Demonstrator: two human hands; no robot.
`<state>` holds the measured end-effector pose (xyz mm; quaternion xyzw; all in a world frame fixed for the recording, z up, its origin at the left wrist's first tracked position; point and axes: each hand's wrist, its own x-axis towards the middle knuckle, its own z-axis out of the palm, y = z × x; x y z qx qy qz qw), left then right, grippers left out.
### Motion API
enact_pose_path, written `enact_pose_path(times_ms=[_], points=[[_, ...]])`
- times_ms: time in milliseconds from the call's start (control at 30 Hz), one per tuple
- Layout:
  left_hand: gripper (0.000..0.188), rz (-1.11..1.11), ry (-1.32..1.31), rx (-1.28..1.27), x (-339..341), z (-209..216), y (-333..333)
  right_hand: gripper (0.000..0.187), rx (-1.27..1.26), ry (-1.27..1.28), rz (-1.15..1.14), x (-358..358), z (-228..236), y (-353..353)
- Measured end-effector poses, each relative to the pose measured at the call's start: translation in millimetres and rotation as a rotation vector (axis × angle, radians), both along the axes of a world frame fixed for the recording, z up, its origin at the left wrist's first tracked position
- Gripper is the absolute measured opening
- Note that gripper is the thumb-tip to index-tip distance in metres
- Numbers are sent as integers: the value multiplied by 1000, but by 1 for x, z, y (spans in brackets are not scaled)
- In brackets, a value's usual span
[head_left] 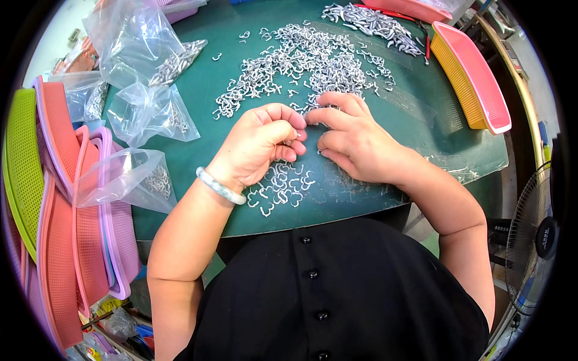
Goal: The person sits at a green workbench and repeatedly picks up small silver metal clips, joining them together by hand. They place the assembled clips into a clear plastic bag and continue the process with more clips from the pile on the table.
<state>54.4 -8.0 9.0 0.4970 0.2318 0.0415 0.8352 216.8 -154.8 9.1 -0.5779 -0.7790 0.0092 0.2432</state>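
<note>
My left hand (pixel 265 141), a pale bangle (pixel 220 186) on its wrist, is closed with thumb and fingers curled in. A bit of silvery metal shows at its fingertips, like the small curved metal hooks on the table. Close beside it, my right hand (pixel 358 138) has its fingers bent inward, tips at the near edge of the large pile of silvery hooks (pixel 325 54); what they pinch is too small to make out. Below my left hand lies a smaller loose group of hooks (pixel 280 188), near the front edge of the green table (pixel 205 141).
Clear plastic bags (pixel 150 114) with metal pieces lie left. Pink, purple and green perforated baskets (pixel 66 240) are stacked at the left edge. Farther back are thicker silvery pieces (pixel 373 24) and red-handled pliers (pixel 427 48). A pink-and-yellow basket (pixel 472 78) and fan (pixel 530 240) stand right.
</note>
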Motion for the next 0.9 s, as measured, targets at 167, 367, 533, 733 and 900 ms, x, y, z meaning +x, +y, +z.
enact_pose_path(times_ms=[167,367,533,733,900], points=[[13,-51,56,57,-1,2,-1,10,61,89,-14,2,-3,1],[15,-149,115,97,1,6,-10,10,159,197,-15,1,-2,5],[15,-134,96,99,1,5,-10,9,113,245,-58,7,1,5],[14,-104,103,87,1,4,-9,18,25,-30,-107,8,3,-3],[14,-104,102,88,1,5,-9,17,-17,39,-63,8,1,-3]])
